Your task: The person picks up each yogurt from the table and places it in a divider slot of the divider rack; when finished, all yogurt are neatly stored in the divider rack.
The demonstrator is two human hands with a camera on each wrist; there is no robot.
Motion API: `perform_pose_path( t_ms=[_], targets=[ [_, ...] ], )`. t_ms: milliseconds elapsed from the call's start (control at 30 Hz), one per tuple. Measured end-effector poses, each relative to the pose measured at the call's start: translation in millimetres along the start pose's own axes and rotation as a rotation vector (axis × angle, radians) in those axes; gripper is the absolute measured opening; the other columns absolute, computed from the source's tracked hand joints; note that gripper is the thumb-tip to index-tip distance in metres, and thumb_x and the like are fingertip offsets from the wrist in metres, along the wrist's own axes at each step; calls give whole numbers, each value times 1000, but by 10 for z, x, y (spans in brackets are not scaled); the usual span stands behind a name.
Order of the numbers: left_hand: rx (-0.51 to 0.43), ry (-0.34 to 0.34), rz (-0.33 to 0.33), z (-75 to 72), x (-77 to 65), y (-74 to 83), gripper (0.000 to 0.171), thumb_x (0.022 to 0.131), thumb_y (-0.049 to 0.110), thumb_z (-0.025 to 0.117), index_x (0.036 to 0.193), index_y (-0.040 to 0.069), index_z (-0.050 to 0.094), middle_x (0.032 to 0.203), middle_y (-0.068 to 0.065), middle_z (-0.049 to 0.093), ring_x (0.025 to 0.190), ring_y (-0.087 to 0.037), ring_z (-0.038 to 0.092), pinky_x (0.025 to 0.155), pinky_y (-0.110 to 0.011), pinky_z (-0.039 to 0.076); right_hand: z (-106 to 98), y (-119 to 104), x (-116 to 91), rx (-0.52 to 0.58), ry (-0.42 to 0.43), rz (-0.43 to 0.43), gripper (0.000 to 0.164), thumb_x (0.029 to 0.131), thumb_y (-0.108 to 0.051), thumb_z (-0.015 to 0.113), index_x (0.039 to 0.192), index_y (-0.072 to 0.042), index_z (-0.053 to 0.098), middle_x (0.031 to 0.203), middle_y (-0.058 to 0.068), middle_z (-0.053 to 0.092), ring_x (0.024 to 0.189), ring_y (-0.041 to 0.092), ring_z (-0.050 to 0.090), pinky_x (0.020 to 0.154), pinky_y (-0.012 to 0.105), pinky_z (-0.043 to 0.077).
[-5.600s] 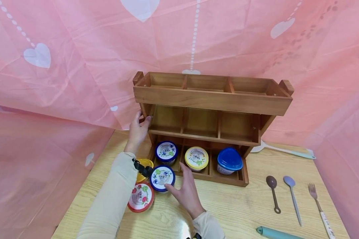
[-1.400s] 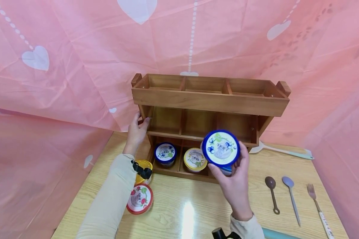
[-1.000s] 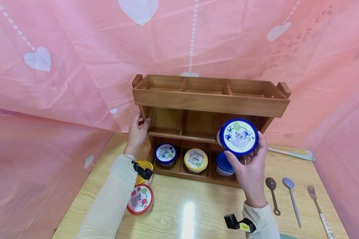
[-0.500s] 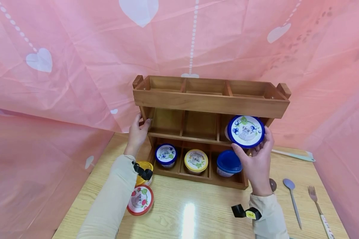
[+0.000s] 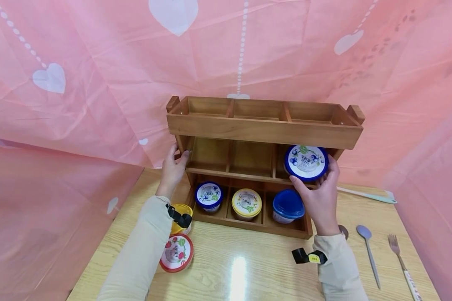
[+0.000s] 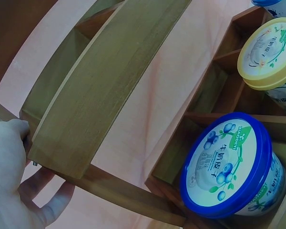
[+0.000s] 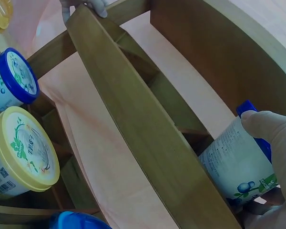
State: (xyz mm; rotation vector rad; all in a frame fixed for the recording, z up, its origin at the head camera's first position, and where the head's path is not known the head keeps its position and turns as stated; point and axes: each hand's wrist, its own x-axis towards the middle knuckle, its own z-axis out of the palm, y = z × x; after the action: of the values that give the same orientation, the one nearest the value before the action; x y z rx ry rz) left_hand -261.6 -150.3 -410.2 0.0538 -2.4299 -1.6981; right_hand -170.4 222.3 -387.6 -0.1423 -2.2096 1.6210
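A three-tier wooden rack point(image 5: 263, 129) stands on the table, each tier split into three compartments. My left hand point(image 5: 171, 171) grips the rack's left side post at the middle tier; in the left wrist view its fingers curl round the wood. With my right hand point(image 5: 320, 200) I hold a blue-lidded tub point(image 5: 306, 163) with a blueberry label by its rim, at the middle tier's right compartment. The right wrist view shows the tub point(image 7: 240, 162) tilted, its base behind the tier's front board. The bottom tier holds a blueberry tub point(image 5: 209, 195), a yellow-lidded tub point(image 5: 247, 202) and a plain blue-lidded tub point(image 5: 288, 205).
Left of the rack, a red-lidded tub point(image 5: 177, 252) and a yellow tub point(image 5: 184, 209) sit on the table, the latter partly behind my left wrist. A grey-blue spoon point(image 5: 368, 246), a fork point(image 5: 401, 259) and a pale-green-handled utensil point(image 5: 373, 195) lie at right.
My right hand picked up the blueberry tub from beside the red-lidded one, carried it right and up, and brought it into the middle tier's right compartment. My left hand stays on the post.
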Motion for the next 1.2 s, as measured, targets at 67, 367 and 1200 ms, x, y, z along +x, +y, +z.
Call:
perform_pose_path(
  t_ms=[67, 367, 1200],
  targets=[
    [3, 1, 0, -5, -2, 2, 50, 103, 33, 50, 150, 22, 37, 153, -8, 41, 133, -35, 48, 101, -53, 50, 10, 8, 20, -38, 11, -10, 98, 83, -18, 79, 154, -31, 12, 158, -1, 26, 145, 24, 31, 121, 42, 28],
    [2, 3, 5, -12, 2, -1, 50, 103, 32, 51, 150, 20, 37, 149, -13, 45, 130, -36, 50, 101, -52, 50, 55, 39, 84, -138, 20, -51, 96, 82, -26, 81, 153, -31, 17, 155, 2, 33, 140, 24, 37, 119, 46, 31],
    [2, 3, -16, -2, -5, 15, 50, 103, 34, 51, 150, 23, 37, 150, -11, 44, 131, -35, 50, 102, -52, 50, 64, 63, 118, -221, -30, -48, 103, 84, -25, 79, 158, -23, 6, 162, 10, 21, 148, 32, 26, 121, 51, 23]
  ],
)
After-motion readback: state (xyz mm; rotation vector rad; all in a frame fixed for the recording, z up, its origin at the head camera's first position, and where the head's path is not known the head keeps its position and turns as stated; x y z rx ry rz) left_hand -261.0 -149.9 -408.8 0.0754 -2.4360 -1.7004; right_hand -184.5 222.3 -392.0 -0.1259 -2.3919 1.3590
